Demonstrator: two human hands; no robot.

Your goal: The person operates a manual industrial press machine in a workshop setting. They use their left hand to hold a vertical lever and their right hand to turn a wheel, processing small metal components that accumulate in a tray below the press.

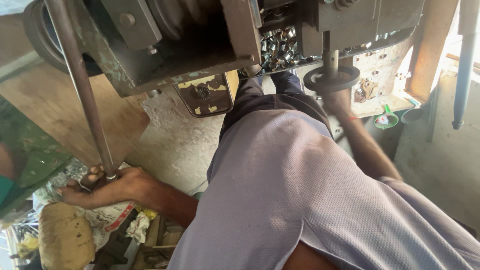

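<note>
While one left hand (107, 187) clenches the bottom end of one long metal rod (80, 85), the rod runs up and slightly left toward the machine (165, 55). Farther off, the right hand (339, 102) reaches under one dark ring (332, 79); its grip I cannot tell.

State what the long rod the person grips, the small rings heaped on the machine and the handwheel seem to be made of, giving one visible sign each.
Long rod: probably steel, dull grey-brown, worn smooth, no shine.
Small rings: bright metal, glinting silver in the light.
Handwheel: dark, matte ring, likely cast metal, though its blurred surface leaves plastic possible.
</note>
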